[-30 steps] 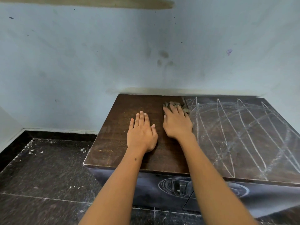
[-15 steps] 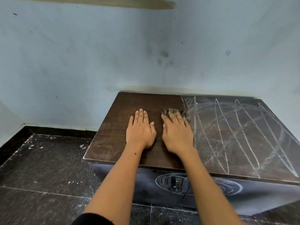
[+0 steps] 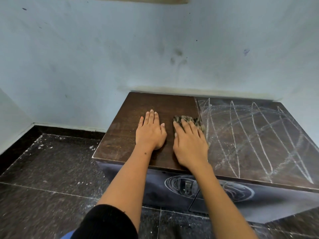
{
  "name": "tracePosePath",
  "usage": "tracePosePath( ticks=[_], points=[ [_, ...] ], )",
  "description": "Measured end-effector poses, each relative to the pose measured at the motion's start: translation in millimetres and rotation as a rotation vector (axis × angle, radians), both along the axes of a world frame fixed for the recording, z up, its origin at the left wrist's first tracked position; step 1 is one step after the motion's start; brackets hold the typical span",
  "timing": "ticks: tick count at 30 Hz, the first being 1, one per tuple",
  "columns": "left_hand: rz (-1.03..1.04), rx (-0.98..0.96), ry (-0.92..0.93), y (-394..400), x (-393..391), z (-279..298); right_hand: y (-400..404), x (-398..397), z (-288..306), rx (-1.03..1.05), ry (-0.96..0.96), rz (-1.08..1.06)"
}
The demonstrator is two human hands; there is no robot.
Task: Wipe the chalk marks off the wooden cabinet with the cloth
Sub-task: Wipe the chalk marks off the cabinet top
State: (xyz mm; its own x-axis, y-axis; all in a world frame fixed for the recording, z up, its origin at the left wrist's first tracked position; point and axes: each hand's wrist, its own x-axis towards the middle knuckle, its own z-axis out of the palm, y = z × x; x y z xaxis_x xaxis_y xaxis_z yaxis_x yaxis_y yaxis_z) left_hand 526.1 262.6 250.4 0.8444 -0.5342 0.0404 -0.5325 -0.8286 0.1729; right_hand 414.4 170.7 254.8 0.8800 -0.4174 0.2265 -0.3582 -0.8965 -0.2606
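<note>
The cloth (image 3: 188,121), a mottled grey-brown wad with a rough weave, lies flat on the top of the wooden cabinet (image 3: 120,135), right at the edge where clean board meets chalk. The right hand (image 3: 189,144) presses it down with straight, slightly spread fingers, covering most of it. Just left of the cloth the left hand (image 3: 150,133) rests flat on bare wood, fingers straight and close together. Left of the cloth the dark brown top is clean and faintly glossy; right of it the chalk marks (image 3: 250,135) run as long white loops and crossing arcs over a dusty grey film. Below the cloth, the cabinet's front carries chalk ovals around a small metal latch (image 3: 187,186). Behind the cabinet rises a smudged pale blue wall (image 3: 120,49); left of it lies a dark speckled tile floor (image 3: 43,169) with white flecks.
</note>
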Motion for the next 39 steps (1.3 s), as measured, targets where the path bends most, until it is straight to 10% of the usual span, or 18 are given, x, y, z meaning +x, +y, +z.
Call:
tracePosePath(
  ticks=[39],
  points=[
    [0.11, -0.006, 0.031, -8.3, -50.7, 5.1, 17.3, -56.2, 1.2, -0.013, -0.009, 0.0]
  ],
)
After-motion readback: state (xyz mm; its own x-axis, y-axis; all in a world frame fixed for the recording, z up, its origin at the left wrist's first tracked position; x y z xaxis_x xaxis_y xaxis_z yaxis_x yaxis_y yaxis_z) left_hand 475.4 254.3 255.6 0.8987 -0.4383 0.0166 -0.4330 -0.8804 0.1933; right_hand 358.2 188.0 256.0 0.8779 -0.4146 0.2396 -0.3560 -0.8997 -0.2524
